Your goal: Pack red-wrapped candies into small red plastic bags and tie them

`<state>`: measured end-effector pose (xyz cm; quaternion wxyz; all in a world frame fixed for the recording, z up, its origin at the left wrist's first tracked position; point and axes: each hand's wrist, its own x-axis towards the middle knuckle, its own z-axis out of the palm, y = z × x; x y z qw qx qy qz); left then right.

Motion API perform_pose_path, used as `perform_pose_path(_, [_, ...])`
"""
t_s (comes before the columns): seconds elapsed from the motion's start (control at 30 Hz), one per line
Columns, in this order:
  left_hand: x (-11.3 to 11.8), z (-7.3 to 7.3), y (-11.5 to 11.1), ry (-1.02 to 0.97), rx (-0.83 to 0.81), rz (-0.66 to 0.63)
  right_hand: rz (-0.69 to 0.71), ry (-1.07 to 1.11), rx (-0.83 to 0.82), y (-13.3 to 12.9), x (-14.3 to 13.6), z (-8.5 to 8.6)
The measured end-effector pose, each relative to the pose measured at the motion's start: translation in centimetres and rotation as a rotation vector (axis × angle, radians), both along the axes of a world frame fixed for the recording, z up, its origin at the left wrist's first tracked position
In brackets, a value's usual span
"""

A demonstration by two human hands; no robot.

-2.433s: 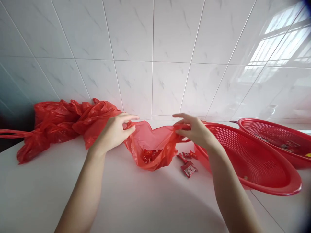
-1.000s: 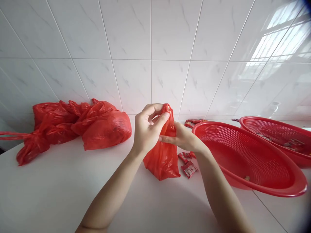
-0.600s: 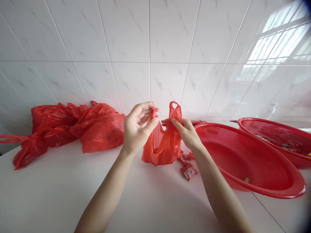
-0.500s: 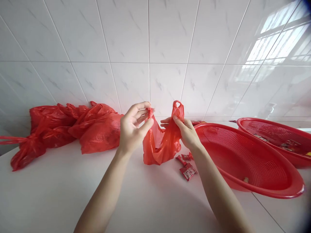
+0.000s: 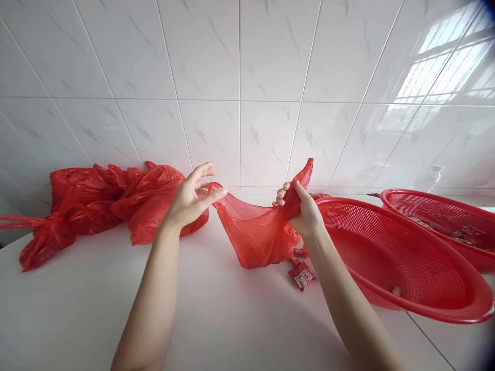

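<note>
Between hands [image 5: 189, 201], red plastic bag [image 5: 257, 239], sheer, creased

Thin red plastic bag [image 5: 257, 237], semi-transp., stretched sideways w/ top edge sagging in mid.; rt. end bunched, tip poking up (left end tapers). Base on or just abv. white counter [image 5: 220, 314], can't tell which.

The right hand [image 5: 307, 212] partly hides the red bag [image 5: 255, 239].
</note>
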<state>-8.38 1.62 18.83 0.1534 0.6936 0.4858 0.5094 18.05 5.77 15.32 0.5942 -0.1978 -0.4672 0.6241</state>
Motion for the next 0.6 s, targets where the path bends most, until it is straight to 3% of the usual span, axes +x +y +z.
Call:
perform_pose_path(0.23, [-2.8,-0.7,0.4,0.245,-0.408,-0.279,0.027,0.023,-0.031,-0.2,0.0,0.1])
perform_pose_path(0.43, [-1.8,-0.9,0.8,0.179,-0.374,-0.466,0.1,0.124,-0.059,-0.1,0.1,-0.1])
perform_pose_path(0.6, [-1.0,-0.6,0.4,0.058,-0.364,-0.397,0.11,0.162,-0.083,-0.1,0.1,0.1])
